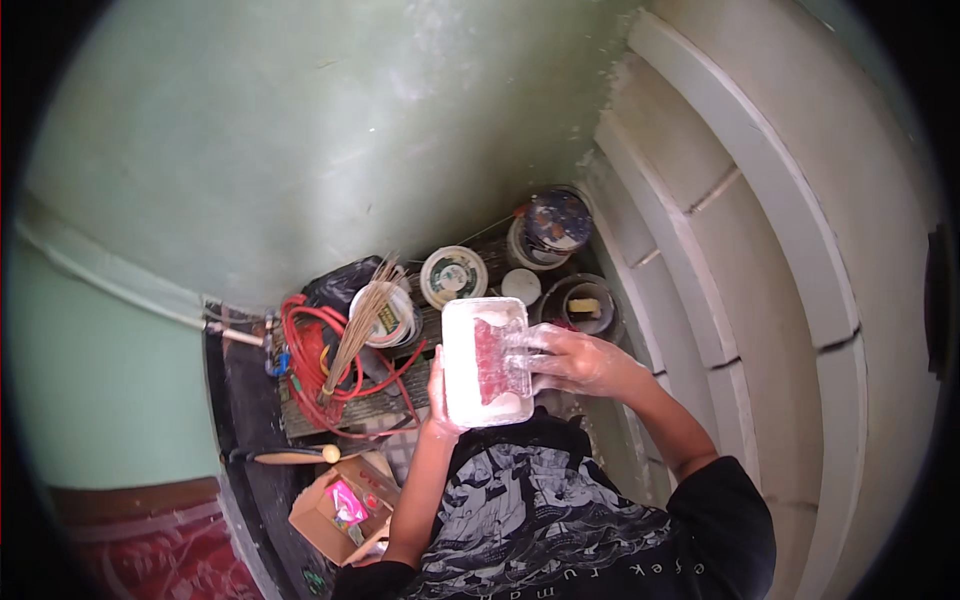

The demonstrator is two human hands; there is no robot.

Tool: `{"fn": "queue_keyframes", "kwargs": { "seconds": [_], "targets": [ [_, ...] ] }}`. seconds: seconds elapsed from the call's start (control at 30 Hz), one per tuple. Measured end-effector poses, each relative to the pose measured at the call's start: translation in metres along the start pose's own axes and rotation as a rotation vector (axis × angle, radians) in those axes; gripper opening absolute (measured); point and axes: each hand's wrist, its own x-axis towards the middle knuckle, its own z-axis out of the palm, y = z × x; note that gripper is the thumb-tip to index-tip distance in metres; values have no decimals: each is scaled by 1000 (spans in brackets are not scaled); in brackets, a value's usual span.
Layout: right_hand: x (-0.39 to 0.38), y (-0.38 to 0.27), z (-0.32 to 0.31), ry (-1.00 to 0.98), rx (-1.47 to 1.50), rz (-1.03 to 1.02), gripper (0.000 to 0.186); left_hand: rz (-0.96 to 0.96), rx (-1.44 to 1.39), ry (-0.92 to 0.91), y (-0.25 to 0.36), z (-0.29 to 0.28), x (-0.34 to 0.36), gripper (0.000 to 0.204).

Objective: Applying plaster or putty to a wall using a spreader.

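Holds a white tray [460, 370] midair with left hand [441, 398] closed on its left edge, reaches over its right edge with right hand [580, 362] outstretched, unclear whether gripping anything, and could tip it by pressing there.

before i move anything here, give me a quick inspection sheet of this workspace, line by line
Surface: worn wooden boards, partly hidden by what lies on them
Things in hand: white tray with a red patch inside
Left hand: holds the tray's left side
Right hand: fingers stretched over the tray's right edge, whitened; contact hard to tell
Clutter: bundle of thin sticks, round white tub, paint-spotted bucket, open cardboard box with a pink packet
Cables: no power cable made out; a red hose lies looped at the left
Surroundings: pale green wall ahead, pale stepped ledges on the right
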Motion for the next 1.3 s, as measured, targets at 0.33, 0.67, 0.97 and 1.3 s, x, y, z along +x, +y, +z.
{"fn": "queue_keyframes", "kwargs": {
  "seconds": [0.33,0.67,0.97,1.3],
  "targets": [
    [-3,-12,0,464,-394,-414,34,14,-20,103,11,0,10,62],
    [3,-15,-52,491,-878,-409,25,8,-33,21,-1,5,30,67],
    [11,56,-115,545,-912,-520,26,187,-44,42,-14,-5,35,68],
    [24,212,-177,504,-1148,-178,23,449,11,188,-17,-38,18,66]
  ]
}}
